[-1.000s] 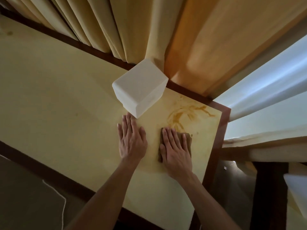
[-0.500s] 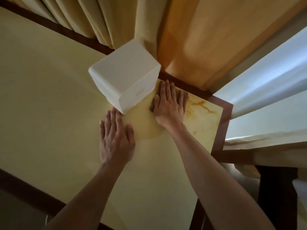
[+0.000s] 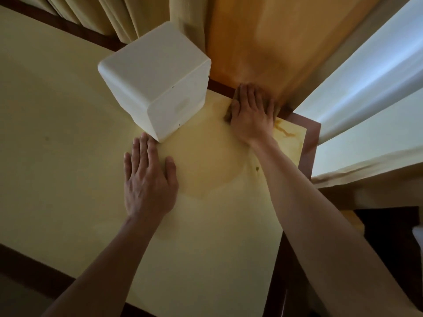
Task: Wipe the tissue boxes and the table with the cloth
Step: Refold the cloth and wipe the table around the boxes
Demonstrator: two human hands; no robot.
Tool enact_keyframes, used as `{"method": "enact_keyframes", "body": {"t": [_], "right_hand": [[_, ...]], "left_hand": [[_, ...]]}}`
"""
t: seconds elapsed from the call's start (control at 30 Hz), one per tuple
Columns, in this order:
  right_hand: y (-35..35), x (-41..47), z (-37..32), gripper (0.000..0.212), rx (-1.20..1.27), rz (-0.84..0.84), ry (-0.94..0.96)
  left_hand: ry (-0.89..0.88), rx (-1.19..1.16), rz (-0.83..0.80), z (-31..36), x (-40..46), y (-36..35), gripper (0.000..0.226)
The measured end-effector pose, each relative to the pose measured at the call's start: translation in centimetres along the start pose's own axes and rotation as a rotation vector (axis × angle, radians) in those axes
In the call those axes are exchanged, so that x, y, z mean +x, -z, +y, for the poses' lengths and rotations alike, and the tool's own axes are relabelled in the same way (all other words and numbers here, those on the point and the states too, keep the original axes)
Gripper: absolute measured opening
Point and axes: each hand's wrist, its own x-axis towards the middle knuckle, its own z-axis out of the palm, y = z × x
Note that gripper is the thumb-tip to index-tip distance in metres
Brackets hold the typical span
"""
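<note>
We see a white, rounded-corner cube-shaped tissue box (image 3: 158, 88) standing on the pale yellow worktop (image 3: 57, 133) in the upper middle of the frame, its smooth plastic-looking sides marked by a few tiny dark specks along the edges. Its nearest lower corner points toward our left hand (image 3: 148, 179), which lies flat on the worktop just below the box, fingers straight and together, the fingertips touching or nearly touching that corner; we cannot tell which. Our right hand (image 3: 251, 113), to the right of the box, presses flat with fingers extended on a brown cloth (image 3: 229, 110), of which only a dark strip shows along the left edge of the hand and around the fingertips. The cloth sits at the far edge of the worktop, against the dark brown wooden border (image 3: 219, 85) and the hanging yellow-orange curtain (image 3: 251, 42). An orange-brown stain (image 3: 283, 131) streaks the worktop just right of the right wrist, and a darker, damp-looking patch (image 3: 206, 161) spreads between the two hands. Pale blue-white curtain folds (image 3: 366, 76) fill the upper right of the frame.
</note>
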Motion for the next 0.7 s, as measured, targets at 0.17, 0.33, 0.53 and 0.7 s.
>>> {"method": "enact_keyframes", "body": {"t": [0.17, 0.33, 0.53, 0.7], "right_hand": [[0.9, -3.3, 2.6, 0.062, -0.007, 0.010, -0.063], [0.3, -7.6, 1.2, 0.062, 0.018, 0.001, -0.015], [-0.4, -13.8, -1.7, 0.062, 0.006, -0.077, 0.120], [0.3, -17.4, 0.8, 0.061, -0.057, -0.154, 0.234]], "left_hand": [[0.024, -0.003, -0.004, 0.4, -0.2, -0.3, 0.064], [0.036, 0.006, -0.002, 0.9, -0.2, -0.2, 0.064], [0.016, 0.010, -0.005, 0.8, -0.3, 0.0, 0.064], [0.006, 0.010, -0.002, 0.6, -0.5, 0.2, 0.064]]}}
